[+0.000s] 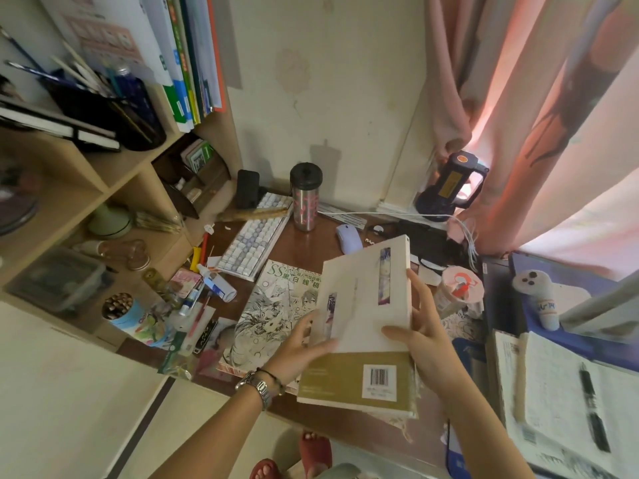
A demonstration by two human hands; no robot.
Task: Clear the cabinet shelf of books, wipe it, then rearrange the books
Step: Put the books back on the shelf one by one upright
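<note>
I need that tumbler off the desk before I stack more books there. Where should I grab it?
Grip the steel tumbler around its mid-body, below the dark lid. It stands upright and is round. Come from the front right: the keyboard crowds its left and the wall is behind, while the desk in front looks open.

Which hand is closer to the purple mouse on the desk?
The right hand. It holds the book's right edge, just below and right of the mouse. The left hand grips the book's left edge, lower and farther away.
</note>
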